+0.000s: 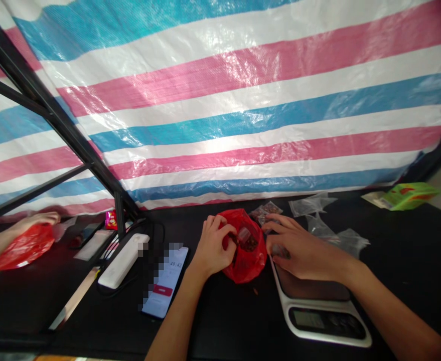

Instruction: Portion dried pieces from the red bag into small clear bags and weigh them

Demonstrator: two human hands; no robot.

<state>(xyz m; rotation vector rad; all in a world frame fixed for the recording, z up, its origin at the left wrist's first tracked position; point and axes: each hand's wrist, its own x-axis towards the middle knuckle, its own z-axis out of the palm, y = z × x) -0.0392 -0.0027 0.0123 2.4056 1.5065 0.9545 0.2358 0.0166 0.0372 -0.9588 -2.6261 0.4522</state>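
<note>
A red plastic bag [248, 263] lies open on the black table, with small dark pieces inside. My left hand [213, 245] grips the bag's left edge, fingers curled into its mouth. My right hand [303, 248] rests over the platform of a white digital kitchen scale [323, 313], its fingers pinched on a small clear packet [279, 249] beside the bag's right side. Another small clear packet [244, 234] sits in the bag's opening.
Several clear packets [320, 220] lie behind the scale. A phone [165, 286] and a white power bank [124, 259] lie left of my arm. A green box [408, 194] sits far right. Another person's hand [35, 219] holds a red bag [20, 246] at left, beyond a black frame [119, 215].
</note>
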